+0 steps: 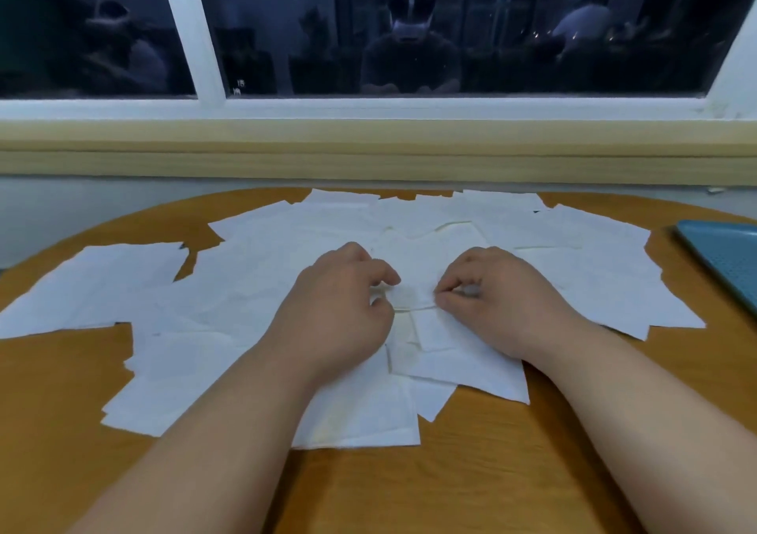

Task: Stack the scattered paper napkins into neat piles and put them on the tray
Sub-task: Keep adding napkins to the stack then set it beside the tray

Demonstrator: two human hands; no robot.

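Dark window glass (409,29) fills the top of my feed from 10 to 2 o'clock, with white frame bars and dim reflections of seated people that I cannot make out further; a pale wooden ledge (368,152) runs along the window's bottom edge. Below the ledge sits the round wooden table (491,472), which takes up the rest of the view. Across it, from 9 o'clock through the centre to 3 o'clock, lies the spread of white paper napkins (229,283), flat, overlapping at odd angles, not in piles, with bare wood showing through a few gaps at the left. At the table's 3 o'clock edge I see one corner of the blue tray (729,263), cut off by the frame; the nearest napkins stop just beside it without touching, and no napkin lies on the part I can see. Both forearms come in from 6 o'clock. The left hand (340,312) and the right hand (499,300) rest near each other at the centre of the spread, fingers curled narrow, each pinching an edge of one small napkin (413,294) lying between them on top of the others.
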